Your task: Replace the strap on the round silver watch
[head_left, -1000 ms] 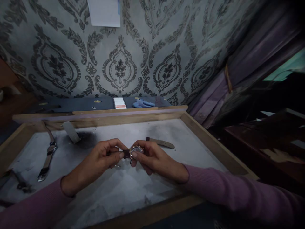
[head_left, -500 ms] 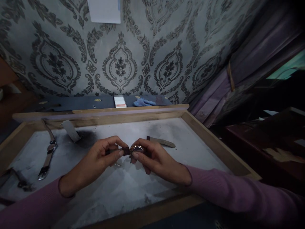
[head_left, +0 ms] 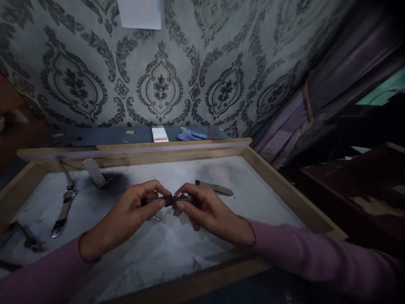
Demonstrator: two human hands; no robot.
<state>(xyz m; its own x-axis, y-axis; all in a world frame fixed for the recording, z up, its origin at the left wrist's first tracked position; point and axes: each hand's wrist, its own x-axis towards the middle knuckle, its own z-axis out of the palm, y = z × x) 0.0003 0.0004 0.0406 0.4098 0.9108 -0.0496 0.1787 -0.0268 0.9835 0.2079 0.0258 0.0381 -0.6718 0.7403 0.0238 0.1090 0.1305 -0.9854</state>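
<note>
Watch case (head_left: 184, 196) is sitting at ctr of frame, tilted, shiny rim catching light; dial isn't reading from where I'm standing. R hand (head_left: 210, 211) is clamping the case betw. thumb and fingers; thumb is covering the near edge, and the right end is hiding behind the fingers. L hand (head_left: 131, 211) is pinching a dk brown strap (head_left: 168, 201) betw. thumb and index, its right end meeting the case; whether the two are joined, I can't tell. Rest of the strap is disappearing inside the L fingers. A thin dk piece (head_left: 174, 212) is projecting below the case; type unclear. A small shiny rod (head_left: 156, 218) is showing under the L fingers, partly covered.

Both hands are working over a shallow wood-framed tray (head_left: 284, 192); L sleeve (head_left: 53, 268) is blocking its lower-left part. A loose strap (head_left: 218, 189) is lying just beyond R hand, right of ctr. A second watch (head_left: 68, 194) is lying at left of frame, face too dim to read. Beside it, a pale strap (head_left: 95, 174) is standing tilted. At lower left, a dk item (head_left: 31, 243) is blurring into shadow. Beyond the tray, a blue cloth (head_left: 192, 135) is lying right of a white item (head_left: 160, 134), pixelated, illegible. At top, a paper sheet (head_left: 140, 14) is running out of frame. Far-right details are sinking into darkness.
</note>
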